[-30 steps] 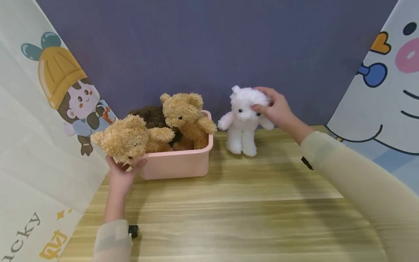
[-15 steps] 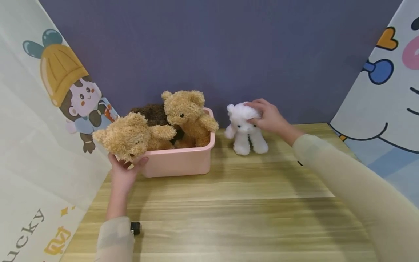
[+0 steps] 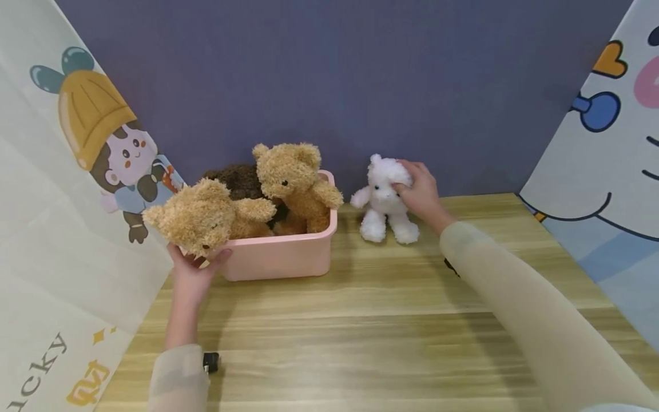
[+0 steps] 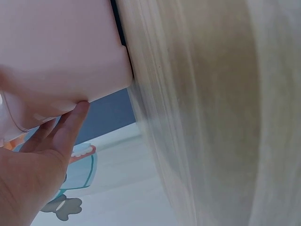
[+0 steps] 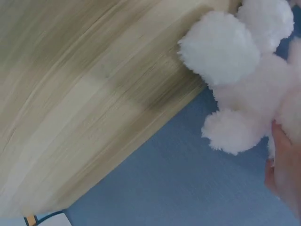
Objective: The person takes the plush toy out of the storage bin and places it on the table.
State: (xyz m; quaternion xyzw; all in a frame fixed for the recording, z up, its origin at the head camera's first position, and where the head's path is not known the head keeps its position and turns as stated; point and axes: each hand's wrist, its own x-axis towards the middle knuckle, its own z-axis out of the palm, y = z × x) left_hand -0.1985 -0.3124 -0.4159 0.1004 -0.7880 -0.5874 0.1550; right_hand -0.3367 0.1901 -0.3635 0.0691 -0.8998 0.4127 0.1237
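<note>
Near the back edge, my right hand (image 3: 419, 191) grips the head of a white teddy bear (image 3: 383, 197), with the thumb at its face. The bear is upright, its legs apart and low over the table; whether its feet bear on the wood I cannot tell. In the right wrist view, the bear's fluffy feet (image 5: 218, 47) point toward the tabletop. My left hand (image 3: 190, 280) holds the front left corner of a pink storage box (image 3: 278, 257), thumb in front; the left wrist view shows fingers (image 4: 70, 125) against its wall (image 4: 61, 42).
Inside the box lean two tan teddy bears, one (image 3: 195, 217) drooping over the left end, the other (image 3: 293, 177) upright at the right. Dark brown plush (image 3: 239, 180) shows behind them. A dark panel (image 3: 350, 86) stands behind the wooden table (image 3: 329, 337), with printed white panels either side.
My right hand has lowered the white bear toward the table, and its legs have spread apart. Most recently hand and bear shifted slightly. The left hand keeps its place on the box.
</note>
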